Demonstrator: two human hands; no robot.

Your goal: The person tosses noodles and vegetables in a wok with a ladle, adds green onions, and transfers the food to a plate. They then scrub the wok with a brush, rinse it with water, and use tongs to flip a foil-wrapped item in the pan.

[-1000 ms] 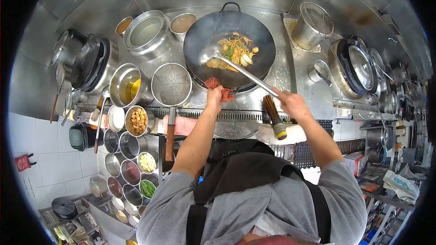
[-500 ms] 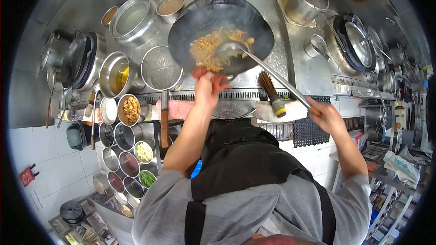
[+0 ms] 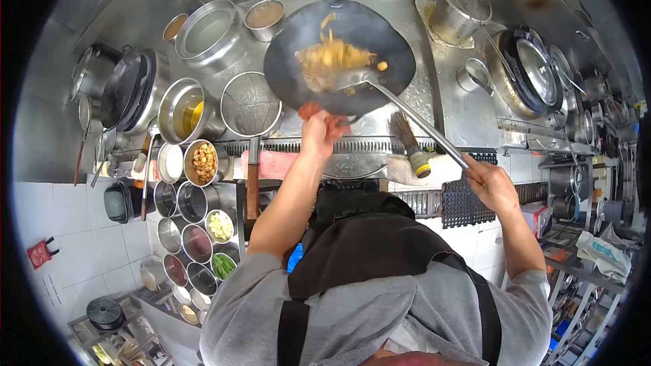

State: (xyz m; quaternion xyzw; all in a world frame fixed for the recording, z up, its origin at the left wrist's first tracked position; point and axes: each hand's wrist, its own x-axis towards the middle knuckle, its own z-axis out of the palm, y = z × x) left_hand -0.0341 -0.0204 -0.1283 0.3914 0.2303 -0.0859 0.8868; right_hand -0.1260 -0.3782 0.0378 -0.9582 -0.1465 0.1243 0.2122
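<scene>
A black wok (image 3: 390,41) is on the stove, tilted, with steam rising from it. My left hand (image 3: 316,137) is closed at its near rim with a red cloth (image 3: 310,110) in the grip; the wok's handle is mostly hidden there. Browned noodle-like strips (image 3: 331,55) are blurred in mid-toss, with one strand flung up high. My right hand (image 3: 495,186) is wrapped round the end of a long ladle (image 3: 427,124). Its bowl dips into the wok at the near side of the food. One small yellow piece (image 3: 382,66) lies apart on the right.
Left of the wok are a wire strainer (image 3: 251,105), a pot of oil (image 3: 180,112) and a large pot (image 3: 209,30). Ingredient tins, one with browned chunks (image 3: 204,163), stand at lower left. A bristle brush (image 3: 410,146) rests at the stove's front edge.
The wok now tilts differently and the food has lifted toward its far side, stretched by motion. The ladle has moved slightly, still in my right hand. The whole view has shifted a little.
</scene>
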